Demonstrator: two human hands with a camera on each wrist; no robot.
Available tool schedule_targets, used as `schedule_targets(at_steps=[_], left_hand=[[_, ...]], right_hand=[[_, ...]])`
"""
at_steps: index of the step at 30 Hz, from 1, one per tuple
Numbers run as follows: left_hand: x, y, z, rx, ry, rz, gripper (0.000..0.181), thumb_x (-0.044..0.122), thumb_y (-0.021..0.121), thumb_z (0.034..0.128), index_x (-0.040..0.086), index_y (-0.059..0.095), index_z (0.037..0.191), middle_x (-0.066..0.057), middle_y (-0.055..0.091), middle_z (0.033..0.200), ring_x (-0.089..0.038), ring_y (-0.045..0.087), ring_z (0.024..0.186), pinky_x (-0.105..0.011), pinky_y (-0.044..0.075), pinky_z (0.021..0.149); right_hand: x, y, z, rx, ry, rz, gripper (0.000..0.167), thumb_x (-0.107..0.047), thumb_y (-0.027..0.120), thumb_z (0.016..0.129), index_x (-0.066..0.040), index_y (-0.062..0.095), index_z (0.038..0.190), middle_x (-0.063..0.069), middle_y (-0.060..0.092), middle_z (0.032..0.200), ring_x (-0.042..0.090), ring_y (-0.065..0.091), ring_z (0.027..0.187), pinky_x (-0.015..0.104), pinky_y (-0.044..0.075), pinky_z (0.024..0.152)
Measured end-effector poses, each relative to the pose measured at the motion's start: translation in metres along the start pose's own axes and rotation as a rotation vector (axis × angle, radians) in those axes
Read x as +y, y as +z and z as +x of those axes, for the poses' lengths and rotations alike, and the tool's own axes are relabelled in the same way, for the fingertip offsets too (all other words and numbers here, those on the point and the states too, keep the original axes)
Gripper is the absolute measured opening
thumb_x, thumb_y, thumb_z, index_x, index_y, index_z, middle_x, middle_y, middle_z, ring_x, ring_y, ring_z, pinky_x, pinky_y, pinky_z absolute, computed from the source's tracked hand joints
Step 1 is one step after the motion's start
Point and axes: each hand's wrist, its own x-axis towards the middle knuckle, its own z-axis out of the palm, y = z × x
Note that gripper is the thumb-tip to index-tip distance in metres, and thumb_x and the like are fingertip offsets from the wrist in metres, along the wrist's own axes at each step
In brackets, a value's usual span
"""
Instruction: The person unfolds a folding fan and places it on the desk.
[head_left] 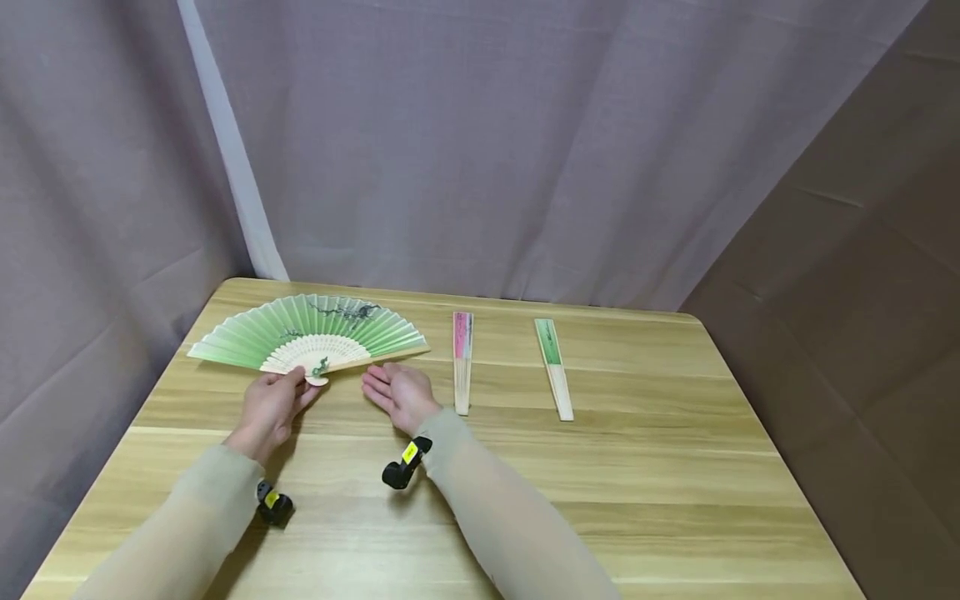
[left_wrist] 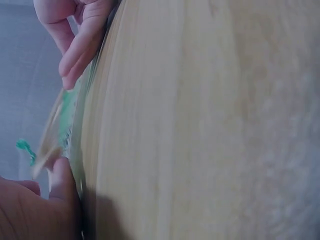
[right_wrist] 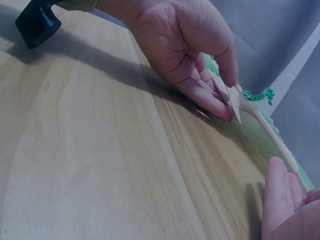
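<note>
A green folding fan (head_left: pixel 285 325) lies spread at the table's left, a dark drawing on its pleats. Its pivot end, with a green tassel (right_wrist: pixel 260 95), is pinched between thumb and fingers of my left hand (head_left: pixel 270 408), seen also in the left wrist view (left_wrist: pixel 40 205) and right wrist view (right_wrist: pixel 190 55). My right hand (head_left: pixel 401 396) is beside the fan's right outer rib (head_left: pixel 382 357), fingers extended and palm turned up. In the right wrist view my right hand (right_wrist: pixel 292 212) is close against the rib; whether it touches is unclear.
Right of my hands lie two closed fans on the wooden table (head_left: pixel 660 483): a pink one (head_left: pixel 462 362) and a green one (head_left: pixel 554 367). Grey curtains (head_left: pixel 450 150) hang behind and at the left, with a brown one (head_left: pixel 847 275) at the right.
</note>
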Motion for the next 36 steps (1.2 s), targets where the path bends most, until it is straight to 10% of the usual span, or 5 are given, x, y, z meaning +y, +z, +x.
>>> schedule_targets(at_steps=[11,17,26,30,36], left_hand=[[0.015,0.000,-0.018,-0.076,-0.034,0.115,0.028,0.016,0.050,0.0980,0.003,0.037,0.120,-0.011,0.042,0.117,-0.015,0.064,0.090,-0.033,0.053,0.091],[0.020,0.003,-0.027,-0.088,-0.057,0.293,0.092,0.023,0.053,0.0957,-0.003,-0.021,0.143,-0.027,0.013,0.145,-0.028,0.050,0.116,-0.036,0.045,0.103],[0.007,0.034,-0.037,0.133,0.486,0.899,0.100,0.031,0.075,0.0809,-0.005,0.009,0.146,-0.031,0.031,0.132,-0.045,0.031,0.120,-0.058,0.029,0.102],[-0.005,0.062,-0.038,0.016,0.608,1.031,0.110,0.041,0.080,0.0762,-0.004,0.010,0.148,-0.030,0.036,0.125,-0.044,0.036,0.113,-0.059,0.034,0.096],[-0.023,0.105,-0.038,-0.215,0.565,1.171,0.127,0.069,0.073,0.0694,-0.003,0.006,0.150,-0.034,0.031,0.134,-0.046,0.037,0.121,-0.060,0.036,0.104]], right_hand=[[-0.021,-0.021,-0.010,-0.065,-0.032,-0.143,0.028,-0.010,0.050,0.100,0.007,0.049,0.123,0.022,0.060,0.118,0.031,0.062,0.106,0.033,0.058,0.083],[-0.054,-0.049,-0.017,-0.070,-0.124,-0.325,0.031,-0.017,0.056,0.099,0.003,0.051,0.122,0.016,0.063,0.108,0.020,0.065,0.088,0.033,0.058,0.083],[-0.103,-0.094,-0.026,0.033,-0.245,-0.721,0.046,-0.040,0.069,0.089,-0.004,0.057,0.115,0.018,0.064,0.109,0.031,0.066,0.090,0.045,0.057,0.084],[-0.116,-0.101,-0.028,0.064,-0.241,-0.795,0.047,-0.039,0.070,0.088,-0.004,0.057,0.117,0.021,0.062,0.111,0.034,0.064,0.094,0.046,0.057,0.085],[-0.125,-0.106,-0.030,0.104,-0.248,-0.872,0.048,-0.038,0.069,0.089,-0.003,0.055,0.117,0.020,0.060,0.110,0.034,0.062,0.095,0.043,0.058,0.083]])
